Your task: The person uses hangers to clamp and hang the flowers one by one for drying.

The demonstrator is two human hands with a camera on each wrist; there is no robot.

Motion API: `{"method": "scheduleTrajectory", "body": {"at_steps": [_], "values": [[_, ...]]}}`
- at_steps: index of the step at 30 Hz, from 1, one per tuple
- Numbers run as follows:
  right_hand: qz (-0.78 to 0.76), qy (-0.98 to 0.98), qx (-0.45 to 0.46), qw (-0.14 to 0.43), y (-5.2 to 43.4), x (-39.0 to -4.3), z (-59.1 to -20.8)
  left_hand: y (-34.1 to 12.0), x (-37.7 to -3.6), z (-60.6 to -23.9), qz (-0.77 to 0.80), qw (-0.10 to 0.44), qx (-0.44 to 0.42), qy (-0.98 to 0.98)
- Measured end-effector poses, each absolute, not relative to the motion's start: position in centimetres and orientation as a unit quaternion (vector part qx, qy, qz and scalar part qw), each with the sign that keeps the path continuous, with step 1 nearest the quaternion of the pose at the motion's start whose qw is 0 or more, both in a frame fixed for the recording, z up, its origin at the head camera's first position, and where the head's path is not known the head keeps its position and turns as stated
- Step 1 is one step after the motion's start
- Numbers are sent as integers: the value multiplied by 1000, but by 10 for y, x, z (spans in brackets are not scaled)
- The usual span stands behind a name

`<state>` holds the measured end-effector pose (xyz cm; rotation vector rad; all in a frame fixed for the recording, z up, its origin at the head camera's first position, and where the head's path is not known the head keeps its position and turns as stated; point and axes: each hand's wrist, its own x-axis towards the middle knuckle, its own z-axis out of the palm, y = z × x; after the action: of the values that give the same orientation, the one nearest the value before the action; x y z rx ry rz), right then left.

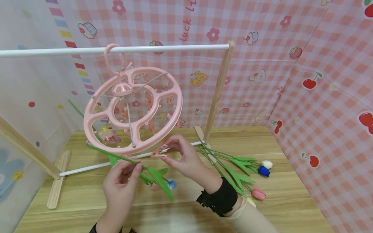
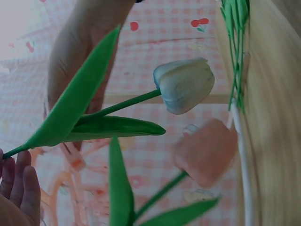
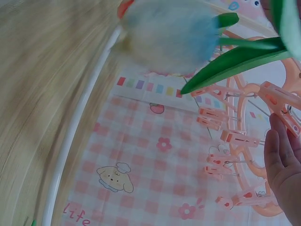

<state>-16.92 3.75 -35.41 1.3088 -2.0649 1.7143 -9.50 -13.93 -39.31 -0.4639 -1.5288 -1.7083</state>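
Observation:
My left hand pinches the green stem of an artificial tulip between thumb and fingers. Its pale blue-white bloom points away from the hand, with long green leaves along the stem. My right hand pinches a pink clothespin by its handle ends, near the lower rim of a round pink hanger. The stem's bare end reaches under that rim, left of the clothespin. Another tulip, pink, shows below the hanger in the left wrist view. Several other clothespins dangle from the rings.
The hanger hooks over a white rod held by wooden posts. A lower white rod runs near the tabletop. On the right of the table lie several tulips, including a pink bloom and a blue bloom. Patterned cloth surrounds the table.

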Motion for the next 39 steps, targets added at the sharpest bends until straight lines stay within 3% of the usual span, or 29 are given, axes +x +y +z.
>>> {"method": "scheduleTrajectory", "body": {"at_steps": [6,15,39], "values": [[578,-679,443,89,40,-172,-358,-144,-100,-402,-615,396,-99,-675],[601,-662,443,72,43,-184,-375,-146,-103,-403,-622,343,-24,-704],[612,-628,474,79,40,-192,-379,-145,-112,-408,-713,358,-77,-599]]}}
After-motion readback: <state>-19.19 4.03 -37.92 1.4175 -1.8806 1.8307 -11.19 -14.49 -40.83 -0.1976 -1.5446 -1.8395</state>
